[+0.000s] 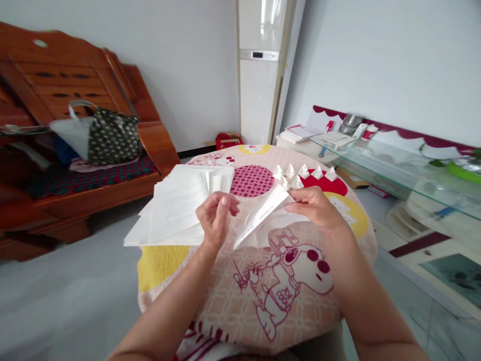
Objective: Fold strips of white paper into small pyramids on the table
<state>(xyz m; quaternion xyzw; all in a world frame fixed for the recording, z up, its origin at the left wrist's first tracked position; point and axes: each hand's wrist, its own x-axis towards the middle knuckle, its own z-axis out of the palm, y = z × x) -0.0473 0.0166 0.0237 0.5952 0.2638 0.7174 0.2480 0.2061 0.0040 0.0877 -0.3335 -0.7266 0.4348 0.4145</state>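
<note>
Wooden bench [67, 65], left, largest piece; one dark patterned bag [112, 138] on its seat. One tall white cabinet unit [259, 100] against the far wall. Glass-topped stand [391, 170] along the right, crowded: papers, metal pots [351, 123], a bright green item [464, 171] too blurred to name.

Centre: one round table [233, 313] under a printed cloth. Loose paper stack [176, 205] on its left side, sheets fanned, edge overhanging; sheets not countable.

Two forearms reach in from the near edge, converging over the table. Left hand [217, 216] at the stack's right edge, covering part of it; thumb up, fingers loosely curled, partly open, no paper seen in its grasp. Right hand [313, 208] comes in from the right, thumb and fingers pinched on one folded sheet [263, 220].

Sheet slants between the hands, low end toward the left, in front of the small ones.

Smallest: peaked paper pieces [317, 173], seven visible, five in a back row, two nearer; the near ones crowd together.
</note>
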